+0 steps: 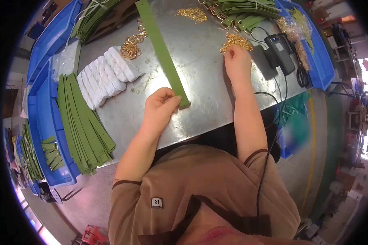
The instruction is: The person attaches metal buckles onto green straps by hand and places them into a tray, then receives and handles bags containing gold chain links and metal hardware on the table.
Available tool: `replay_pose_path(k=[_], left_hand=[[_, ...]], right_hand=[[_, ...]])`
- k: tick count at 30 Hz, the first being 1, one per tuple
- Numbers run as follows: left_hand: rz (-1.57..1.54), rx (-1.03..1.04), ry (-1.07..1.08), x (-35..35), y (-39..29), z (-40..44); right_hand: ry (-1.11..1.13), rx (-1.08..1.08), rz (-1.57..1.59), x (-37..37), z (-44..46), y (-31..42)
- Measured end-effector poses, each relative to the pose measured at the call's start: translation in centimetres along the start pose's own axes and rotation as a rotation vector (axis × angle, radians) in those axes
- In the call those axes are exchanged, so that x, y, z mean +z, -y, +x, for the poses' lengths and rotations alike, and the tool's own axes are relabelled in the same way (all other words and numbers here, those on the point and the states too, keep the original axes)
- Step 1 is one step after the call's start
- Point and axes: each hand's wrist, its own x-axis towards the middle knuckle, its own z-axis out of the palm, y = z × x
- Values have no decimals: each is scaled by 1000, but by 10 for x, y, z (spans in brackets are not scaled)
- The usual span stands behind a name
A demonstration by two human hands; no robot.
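Observation:
My left hand (161, 109) is closed on the near end of a long green strap (161, 49), thumb and fingertips pinching its edge. The strap lies lengthwise over the metal table, its far end at the top of the view. My right hand (238, 63) is at the near edge of a pile of small gold metal pieces (236, 40), fingers pinched together. Whatever is between those fingertips is too small or hidden to make out. Farther back lies a second pile of gold pieces (193, 15). Gold metal rings (131, 48) are heaped left of the strap.
Many green straps (84, 126) are stacked at the table's left edge, beside white wrapped bundles (104, 77). Blue bins (49, 122) stand at the left, another blue bin (321, 69) at the right. A black device (280, 53) with cables sits right of my right hand. Straps with buckles (245, 16) lie behind.

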Motion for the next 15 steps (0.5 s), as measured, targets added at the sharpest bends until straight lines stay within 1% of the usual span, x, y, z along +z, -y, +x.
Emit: replay_pose_path(k=[7, 10, 12, 13, 15], left_hand=[[-10, -7, -1, 3, 0, -3], [-14, -6, 11, 1, 3, -2], [-14, 10, -13, 0, 5, -1], [-15, 8, -19, 0, 5, -1], [-62, 23, -6, -1, 6, 1]], right_hand=[[-15, 23, -6, 12, 5, -2], [-70, -31, 3, 9, 5, -2], [-146, -51, 102, 1, 3, -1], [-141, -52, 105, -3, 1, 2], [-60, 132, 386, -12, -5, 8]])
